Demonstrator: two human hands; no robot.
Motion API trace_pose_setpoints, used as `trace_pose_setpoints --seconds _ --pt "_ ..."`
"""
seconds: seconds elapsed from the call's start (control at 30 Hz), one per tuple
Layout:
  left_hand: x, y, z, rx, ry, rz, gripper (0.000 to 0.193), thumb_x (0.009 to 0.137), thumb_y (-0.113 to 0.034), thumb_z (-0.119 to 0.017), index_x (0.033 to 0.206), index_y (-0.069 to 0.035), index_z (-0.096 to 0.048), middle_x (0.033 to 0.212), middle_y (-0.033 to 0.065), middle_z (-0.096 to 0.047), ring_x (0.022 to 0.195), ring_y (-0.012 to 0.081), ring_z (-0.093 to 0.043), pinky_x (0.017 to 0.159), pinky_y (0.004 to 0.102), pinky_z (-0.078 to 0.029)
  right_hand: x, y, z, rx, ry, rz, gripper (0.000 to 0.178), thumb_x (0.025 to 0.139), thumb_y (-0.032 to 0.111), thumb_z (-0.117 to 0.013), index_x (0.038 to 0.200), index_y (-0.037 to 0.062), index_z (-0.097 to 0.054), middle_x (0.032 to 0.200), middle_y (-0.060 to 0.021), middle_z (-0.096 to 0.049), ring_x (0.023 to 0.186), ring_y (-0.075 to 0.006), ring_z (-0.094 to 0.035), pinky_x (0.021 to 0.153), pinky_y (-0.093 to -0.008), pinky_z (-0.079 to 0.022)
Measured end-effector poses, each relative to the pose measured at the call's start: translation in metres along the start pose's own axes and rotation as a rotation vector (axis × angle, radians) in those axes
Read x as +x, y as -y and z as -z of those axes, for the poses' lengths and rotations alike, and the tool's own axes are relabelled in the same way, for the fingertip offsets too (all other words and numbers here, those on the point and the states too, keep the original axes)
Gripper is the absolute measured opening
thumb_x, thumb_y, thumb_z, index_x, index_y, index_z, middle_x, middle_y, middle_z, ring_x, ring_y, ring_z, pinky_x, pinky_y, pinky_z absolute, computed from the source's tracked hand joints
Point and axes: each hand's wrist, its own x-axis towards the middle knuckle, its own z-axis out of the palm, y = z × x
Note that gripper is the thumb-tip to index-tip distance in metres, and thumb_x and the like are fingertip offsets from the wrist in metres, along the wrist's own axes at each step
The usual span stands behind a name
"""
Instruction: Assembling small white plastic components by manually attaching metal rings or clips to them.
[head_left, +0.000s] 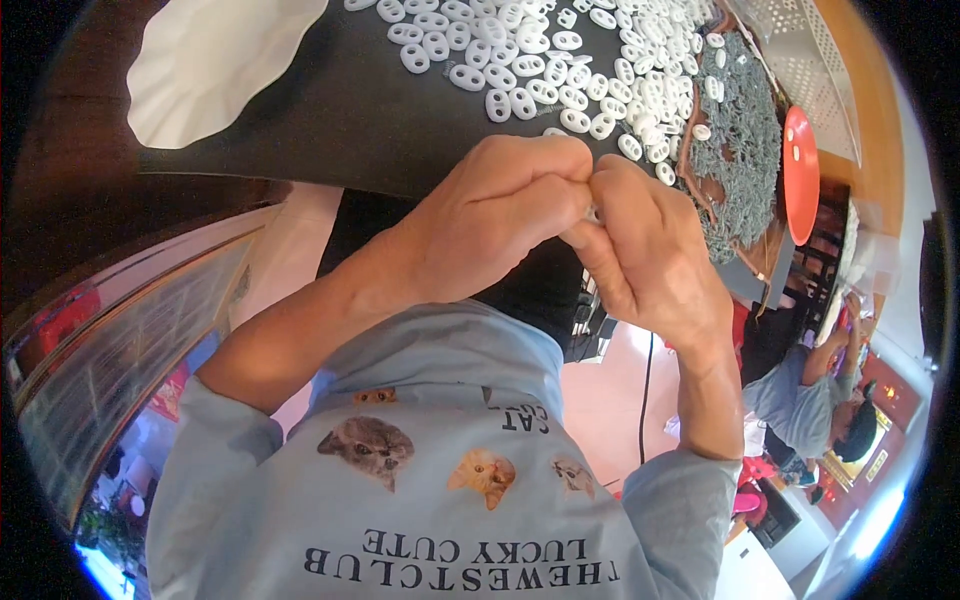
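Surface (320,120), dark, 1. Dish (220,70), white, wavy-edged, 1, upper left. Heap (745,140), grey, tangled, 1, brown-edged, upper right. Hands, 2: left hand (520,195) and right hand (655,240), both tightly curled, fingertips meeting by the surface's near edge, gripping 1 pale item (594,214) between them, mostly hidden. Plate (806,200), red, 1, far right, containing at least 1 small white piece (797,153). Ovals (466,77), white, 2-holed, loose on the surface, several on the heap, too many to count.

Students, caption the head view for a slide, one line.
Left hand and right hand, both curled, meet before white two-holed pieces, a grey tangle and red dish to the right.
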Motion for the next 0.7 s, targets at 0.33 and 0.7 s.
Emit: trace_pose_setpoints --seconds 0.33,0.7 --pt "-0.006 -0.005 0.005 -0.023 -0.004 -0.007 0.019 0.093 -0.016 -0.046 0.081 -0.003 -0.054 0.071 -0.0016 -0.049 0.067 0.0045 -0.044 0.060 0.0218 -0.036 -0.013 0.000 0.010 0.328 0.064 -0.171 0.029 0.092 0.026 -0.058 0.098 -0.0018 -0.052 0.081 -0.0095 -0.052 0.065 -0.0187 -0.050 0.056 -0.0296 -0.040" --pt "-0.006 -0.010 0.001 -0.003 0.016 0.039 0.020 0.095 -0.018 -0.048 0.086 -0.002 -0.057 0.074 -0.0010 -0.052 0.066 0.0057 -0.047 0.061 0.0209 -0.038 -0.016 0.011 0.011 0.807 -0.093 -0.457 0.025 0.099 0.023 -0.048 0.096 -0.0012 -0.054 0.078 -0.0041 -0.053 0.072 -0.0113 -0.049 0.066 -0.0255 -0.042"
